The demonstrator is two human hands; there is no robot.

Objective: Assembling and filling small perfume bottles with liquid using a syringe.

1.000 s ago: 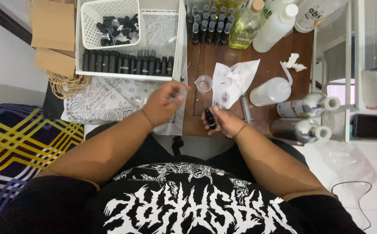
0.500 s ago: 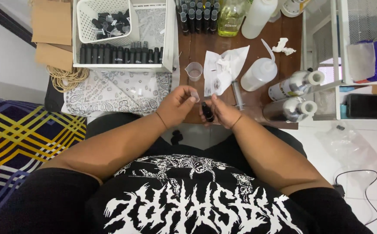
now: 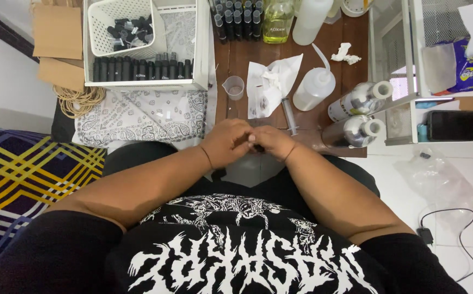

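Together, the left hand (image 3: 226,142) and right hand (image 3: 271,142) close tightly around a small dark vial (image 3: 254,146) at the near edge of the wooden table (image 3: 236,111), steadying it just near of the syringe (image 3: 289,115).

Small dark bottle at the near edge of the tabletop

The small dark bottle (image 3: 252,146) is almost wholly hidden between the left hand (image 3: 228,142) and the right hand (image 3: 271,142), whose fingers close together around it; only a dark sliver shows between the fingertips, and its pose cannot be told
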